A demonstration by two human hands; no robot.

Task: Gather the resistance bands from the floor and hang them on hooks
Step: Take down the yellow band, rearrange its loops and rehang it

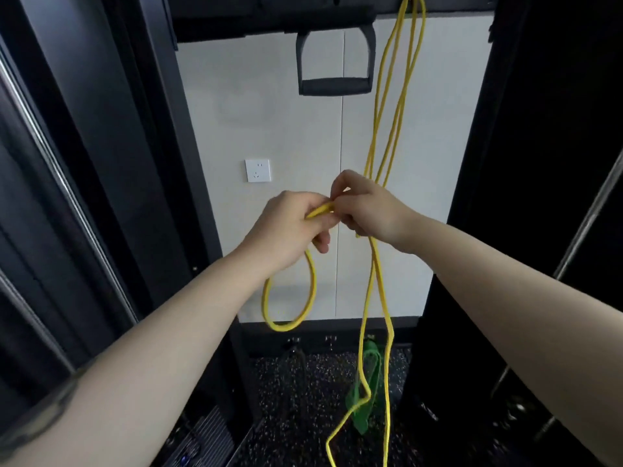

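While a green band [365, 392] lies on the speckled floor [296, 399] at 5 o'clock, yellow strands trail down across it. Above, the left hand [290, 227] and right hand [367, 207] touch, both pinched shut on the thin yellow band [387, 112], a loop sagging under the left. Farther, at 12 o'clock, the band's strands rise to the dark top rail, beside a black handle [335, 85] and white wall socket [258, 170].

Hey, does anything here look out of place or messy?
Yes. A green band lies crumpled on the speckled floor, not hung. The yellow band, hooked at the top, trails its lower strands down over it while both hands pinch its middle.
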